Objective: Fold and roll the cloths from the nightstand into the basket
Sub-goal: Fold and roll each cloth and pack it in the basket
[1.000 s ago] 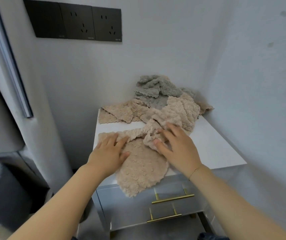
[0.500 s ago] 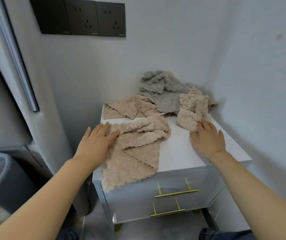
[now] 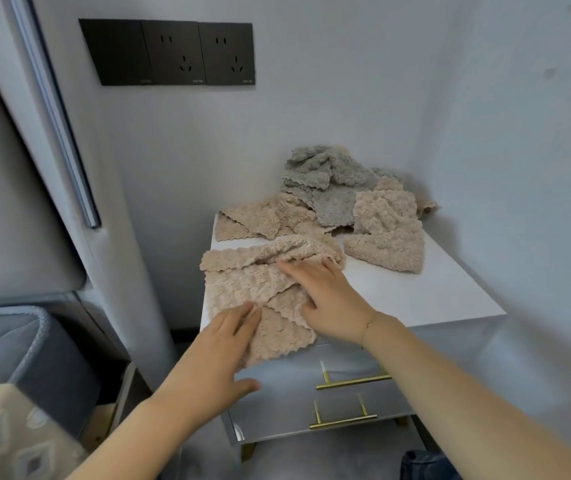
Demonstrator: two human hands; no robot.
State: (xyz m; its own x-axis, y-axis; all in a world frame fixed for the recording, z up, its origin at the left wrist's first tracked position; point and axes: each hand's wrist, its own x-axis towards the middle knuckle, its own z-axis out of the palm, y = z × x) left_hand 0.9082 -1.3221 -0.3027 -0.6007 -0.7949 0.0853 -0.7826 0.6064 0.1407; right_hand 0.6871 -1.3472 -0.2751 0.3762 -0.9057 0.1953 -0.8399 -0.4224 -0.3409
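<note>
Now both hands lay flat, fingers straight: left hand and right hand pressed beige cloth on nightstand.

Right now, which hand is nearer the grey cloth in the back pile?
Right. The right hand lies flat on the beige cloth, just short of the grey cloth; the left hand is farther, at the nightstand's front edge.

- A rumpled cloth lies on the nightstand at its front left, hanging over the front edge.
- A cloth heap sits behind it, in the back corner.
- A basket stands on the floor to the left.
</note>
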